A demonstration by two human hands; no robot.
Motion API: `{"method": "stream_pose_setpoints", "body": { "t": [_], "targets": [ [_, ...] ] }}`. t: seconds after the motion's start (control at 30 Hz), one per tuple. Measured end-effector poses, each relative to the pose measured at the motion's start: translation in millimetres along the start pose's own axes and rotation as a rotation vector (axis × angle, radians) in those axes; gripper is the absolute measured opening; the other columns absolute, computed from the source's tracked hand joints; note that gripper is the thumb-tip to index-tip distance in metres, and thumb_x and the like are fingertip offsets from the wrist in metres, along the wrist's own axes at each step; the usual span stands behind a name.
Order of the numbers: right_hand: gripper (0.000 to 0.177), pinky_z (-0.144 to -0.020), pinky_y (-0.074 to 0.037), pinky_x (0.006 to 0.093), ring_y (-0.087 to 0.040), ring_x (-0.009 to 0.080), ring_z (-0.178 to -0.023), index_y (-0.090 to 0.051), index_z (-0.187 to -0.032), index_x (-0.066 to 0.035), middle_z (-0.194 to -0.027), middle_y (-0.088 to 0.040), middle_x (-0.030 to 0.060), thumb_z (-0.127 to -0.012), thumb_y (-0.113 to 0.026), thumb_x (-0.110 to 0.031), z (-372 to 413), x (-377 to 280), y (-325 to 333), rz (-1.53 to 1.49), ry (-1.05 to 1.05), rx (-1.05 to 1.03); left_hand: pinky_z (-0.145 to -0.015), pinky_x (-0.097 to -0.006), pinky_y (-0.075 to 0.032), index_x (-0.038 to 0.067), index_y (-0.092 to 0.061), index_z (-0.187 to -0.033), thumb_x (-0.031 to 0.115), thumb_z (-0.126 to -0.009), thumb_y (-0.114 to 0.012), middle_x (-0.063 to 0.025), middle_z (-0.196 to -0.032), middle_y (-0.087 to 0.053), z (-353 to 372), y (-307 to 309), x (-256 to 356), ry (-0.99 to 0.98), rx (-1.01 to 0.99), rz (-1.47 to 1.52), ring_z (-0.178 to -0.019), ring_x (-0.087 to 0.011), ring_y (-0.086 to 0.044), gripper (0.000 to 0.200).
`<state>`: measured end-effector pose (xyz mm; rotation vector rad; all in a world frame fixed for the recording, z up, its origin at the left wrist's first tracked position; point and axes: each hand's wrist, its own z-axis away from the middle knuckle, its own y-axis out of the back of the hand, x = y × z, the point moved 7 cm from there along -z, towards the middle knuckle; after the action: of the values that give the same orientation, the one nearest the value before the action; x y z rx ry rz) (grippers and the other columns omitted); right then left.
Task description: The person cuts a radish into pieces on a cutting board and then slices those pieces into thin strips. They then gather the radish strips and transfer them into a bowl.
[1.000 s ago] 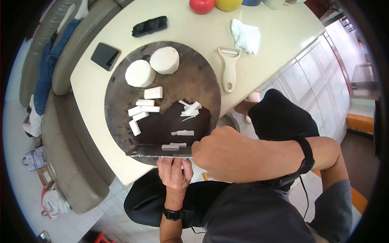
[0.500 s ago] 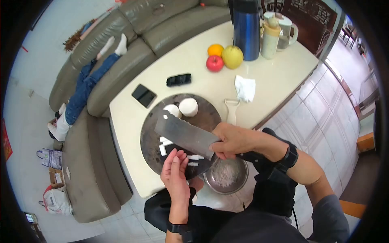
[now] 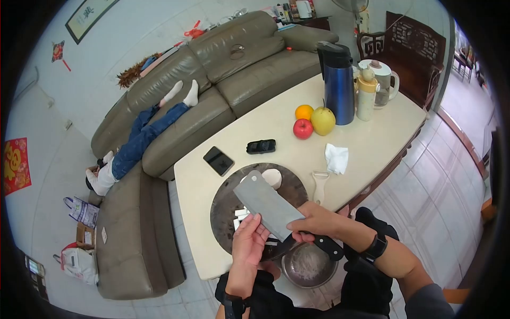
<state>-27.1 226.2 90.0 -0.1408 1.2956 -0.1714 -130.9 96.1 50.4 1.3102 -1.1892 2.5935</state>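
My right hand (image 3: 313, 222) grips a cleaver (image 3: 267, 204) at its black handle, thumb on the broad grey blade. The blade is tilted over a round dark cutting board (image 3: 223, 212) and hides much of it. My left hand (image 3: 251, 240) is palm up, fingers loosely bent and apart, fingertips right at the blade's lower edge. Cut white sticks (image 3: 240, 213) lie on the board by those fingertips, partly covered by hand and blade. A thick white round chunk (image 3: 273, 177) shows behind the blade. Below the board's edge, a metal bowl (image 3: 332, 271) holds white shreds.
On the pale table (image 3: 194, 196) are a peeler (image 3: 320, 187), crumpled white tissue (image 3: 337, 158), phone (image 3: 218, 161), black case (image 3: 261, 147), apple (image 3: 303, 129), orange (image 3: 304, 112), yellow pear (image 3: 323, 121), blue flask (image 3: 339, 90), bottle (image 3: 366, 95) and glass jug (image 3: 384, 87). A person (image 3: 143, 141) lies on the sofa (image 3: 255, 80).
The view has tipped up, showing more of the room. The cleaver blade has turned flatter to view, with its lower edge now at my left fingertips. One round white chunk is now hidden.
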Motion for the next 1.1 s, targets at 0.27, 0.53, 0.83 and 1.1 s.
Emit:
{"method": "stream_pose_setpoints", "body": {
  "t": [0.27, 0.53, 0.83, 1.1],
  "targets": [
    [0.019, -0.043, -0.042, 0.0246, -0.053, 0.0093, -0.046, -0.064, -0.074, 0.004, -0.062, -0.062, 0.0077, -0.086, -0.059, -0.011, 16.2, 1.6, 20.7, -0.006, -0.022, 0.136, -0.078, -0.0377, -0.058, 0.002, -0.061, -0.102, 0.005, -0.09, -0.063, -0.0127, -0.092, -0.068, 14.1, 22.2, 19.8, -0.083, 0.1, -0.055, -0.083, -0.0215, -0.067, 0.013],
    [0.019, -0.042, -0.044, 0.0252, -0.053, 0.0101, -0.045, -0.061, -0.073, 0.004, -0.062, -0.061, 0.0081, -0.083, -0.058, -0.012, 15.9, -2.4, 29.6, -0.025, 0.012, 0.259, -0.074, -0.0267, -0.052, 0.0, -0.068, -0.092, -0.005, -0.083, -0.065, -0.0077, -0.095, -0.066, 35.2, 5.7, 33.4, -0.557, 0.019, -1.092, -0.084, -0.0163, -0.065, 0.01],
    [0.02, -0.041, -0.045, 0.0256, -0.054, 0.0106, -0.045, -0.059, -0.072, 0.006, -0.061, -0.061, 0.0088, -0.082, -0.056, -0.011, 21.5, -4.8, 33.8, 0.02, 0.053, 0.28, -0.068, -0.0314, -0.051, 0.003, -0.066, -0.112, -0.007, -0.07, -0.072, -0.0116, -0.103, -0.062, 42.1, 5.8, 13.2, -0.444, -0.086, -1.508, -0.074, -0.0219, -0.061, 0.043],
    [0.021, -0.041, -0.044, 0.0255, -0.054, 0.0115, -0.044, -0.059, -0.071, 0.007, -0.06, -0.061, 0.0096, -0.082, -0.055, -0.011, 25.2, -11.1, 39.5, 0.042, 0.088, 0.291, -0.065, -0.0335, -0.05, 0.001, -0.068, -0.103, -0.004, -0.075, -0.07, -0.0134, -0.092, -0.063, 13.0, -21.9, 0.5, -0.624, -0.149, -1.583, -0.071, -0.0262, -0.061, 0.028]
  ]
}}
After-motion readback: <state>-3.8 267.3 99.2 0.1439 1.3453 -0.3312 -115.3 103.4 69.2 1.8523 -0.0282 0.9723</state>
